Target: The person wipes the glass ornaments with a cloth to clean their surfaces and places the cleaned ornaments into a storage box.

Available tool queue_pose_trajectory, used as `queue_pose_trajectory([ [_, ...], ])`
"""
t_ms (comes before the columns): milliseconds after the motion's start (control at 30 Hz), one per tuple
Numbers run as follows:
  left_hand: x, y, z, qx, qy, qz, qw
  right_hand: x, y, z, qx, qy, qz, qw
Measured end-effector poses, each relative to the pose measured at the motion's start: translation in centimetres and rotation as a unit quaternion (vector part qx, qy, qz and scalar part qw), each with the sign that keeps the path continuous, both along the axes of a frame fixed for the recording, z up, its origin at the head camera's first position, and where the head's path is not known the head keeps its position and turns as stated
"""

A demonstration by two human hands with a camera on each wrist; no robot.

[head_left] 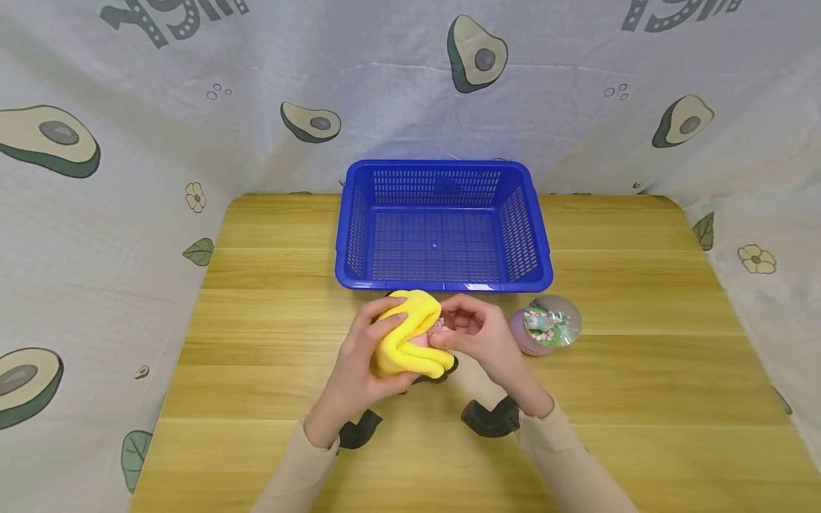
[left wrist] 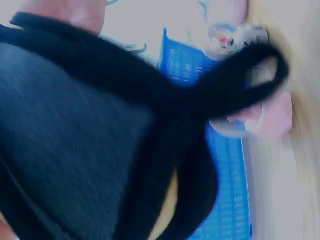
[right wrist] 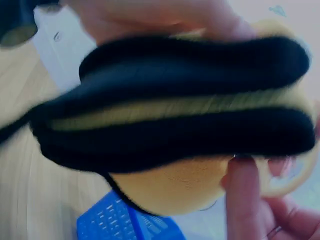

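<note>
My left hand [head_left: 359,360] grips a folded yellow cloth [head_left: 410,356] with fingers over its top and thumb below. Its other side is dark, with black edging and a loop [left wrist: 237,82], as the left wrist view shows. Within the cloth's fold sits a pink-based snow globe [head_left: 420,340], largely covered. Curled around its clear end are the fingers and thumb of my right hand [head_left: 484,338]. A second snow globe [head_left: 558,324], with a lilac base, lies on its side to the right, apart from both hands. The wrist views are blurred.
Behind the hands stands a blue plastic basket [head_left: 444,286] with slotted walls and nothing inside. Underneath is a wooden table [head_left: 256,399]. An avocado-print sheet [head_left: 385,100] hangs behind and at the sides. Black wrist mounts [head_left: 490,419] sit near both wrists.
</note>
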State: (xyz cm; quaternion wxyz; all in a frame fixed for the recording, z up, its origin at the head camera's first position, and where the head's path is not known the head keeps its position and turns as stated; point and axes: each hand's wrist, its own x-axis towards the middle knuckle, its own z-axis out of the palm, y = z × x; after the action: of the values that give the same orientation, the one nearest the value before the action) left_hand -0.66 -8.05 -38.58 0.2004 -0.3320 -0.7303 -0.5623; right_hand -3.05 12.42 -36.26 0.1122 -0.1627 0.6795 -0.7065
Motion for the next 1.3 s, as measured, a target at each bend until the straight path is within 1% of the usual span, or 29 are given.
queue_pose_trajectory([
  [67, 0.0, 0.0, 0.0, -0.017, 0.033, 0.012, 0.9993, 0.0, -0.1, 0.2, -0.003, -0.041, 0.011, 0.999],
  [100, -0.1, 0.0, -0.1, -0.018, 0.039, 0.016, 0.9990, 0.0, -0.2, 0.2, -0.001, -0.054, 0.014, 0.998],
  [167, -0.1, 0.0, -0.1, -0.008, 0.037, 0.025, 0.9990, 0.0, -0.3, 0.3, 0.001, -0.062, 0.017, 0.998],
  [233, -0.2, 0.0, -0.2, 0.009, 0.019, 0.032, 0.9993, 0.2, -0.6, 0.3, 0.001, -0.047, 0.014, 0.999],
  [300, -0.4, 0.0, -0.3, 0.027, -0.009, 0.032, 0.9991, 0.3, -0.8, 0.1, 0.009, -0.010, 0.005, 1.000],
  [367, -0.5, -0.1, -0.3, 0.045, -0.042, 0.029, 0.9977, 0.4, -0.9, -0.1, 0.022, 0.044, -0.006, 0.999],
  [467, -0.6, -0.2, -0.4, 0.069, -0.092, 0.016, 0.9933, 0.6, -1.1, -0.4, 0.037, 0.128, -0.020, 0.991],
  [567, -0.7, -0.5, -0.5, 0.097, -0.144, -0.011, 0.9848, 0.7, -1.3, -0.6, 0.039, 0.193, -0.023, 0.980],
  [633, -0.7, -0.6, -0.7, 0.115, -0.182, -0.028, 0.9761, 0.6, -1.3, -0.7, 0.048, 0.240, -0.024, 0.969],
  [700, -0.7, -0.8, -0.9, 0.135, -0.224, -0.045, 0.9641, 0.5, -1.3, -0.6, 0.058, 0.289, -0.018, 0.955],
  [767, -0.7, -1.0, -1.1, 0.161, -0.266, -0.059, 0.9487, 0.3, -1.3, -0.5, 0.065, 0.342, -0.006, 0.937],
  [833, -0.7, -1.1, -1.3, 0.191, -0.303, -0.077, 0.9304, 0.2, -1.3, -0.2, 0.065, 0.390, 0.014, 0.918],
  [900, -0.7, -1.2, -1.4, 0.217, -0.331, -0.095, 0.9134, 0.1, -1.3, 0.0, 0.063, 0.431, 0.035, 0.900],
  [933, -0.7, -1.2, -1.5, 0.226, -0.341, -0.103, 0.9066, 0.0, -1.3, 0.1, 0.063, 0.450, 0.043, 0.890],
  [967, -0.6, -1.2, -1.4, 0.230, -0.348, -0.109, 0.9025, -0.1, -1.3, 0.2, 0.065, 0.465, 0.047, 0.882],
  [1000, -0.5, -1.3, -1.4, 0.228, -0.354, -0.112, 0.9001, -0.1, -1.2, 0.3, 0.067, 0.479, 0.049, 0.874],
  [1033, -0.5, -1.3, -1.4, 0.224, -0.357, -0.112, 0.8999, -0.2, -1.2, 0.4, 0.068, 0.488, 0.052, 0.869],
  [1067, -0.4, -1.3, -1.3, 0.217, -0.359, -0.110, 0.9009, -0.2, -1.2, 0.4, 0.070, 0.492, 0.051, 0.866],
  [1133, -0.3, -1.3, -1.2, 0.200, -0.361, -0.097, 0.9059, -0.3, -1.1, 0.4, 0.070, 0.491, 0.046, 0.867],
  [1200, -0.2, -1.2, -1.1, 0.183, -0.356, -0.084, 0.9126, -0.4, -1.0, 0.2, 0.070, 0.482, 0.034, 0.873],
  [1300, 0.0, -1.0, -0.8, 0.160, -0.332, -0.064, 0.9276, -0.3, -0.9, -0.1, 0.051, 0.448, 0.012, 0.893],
])
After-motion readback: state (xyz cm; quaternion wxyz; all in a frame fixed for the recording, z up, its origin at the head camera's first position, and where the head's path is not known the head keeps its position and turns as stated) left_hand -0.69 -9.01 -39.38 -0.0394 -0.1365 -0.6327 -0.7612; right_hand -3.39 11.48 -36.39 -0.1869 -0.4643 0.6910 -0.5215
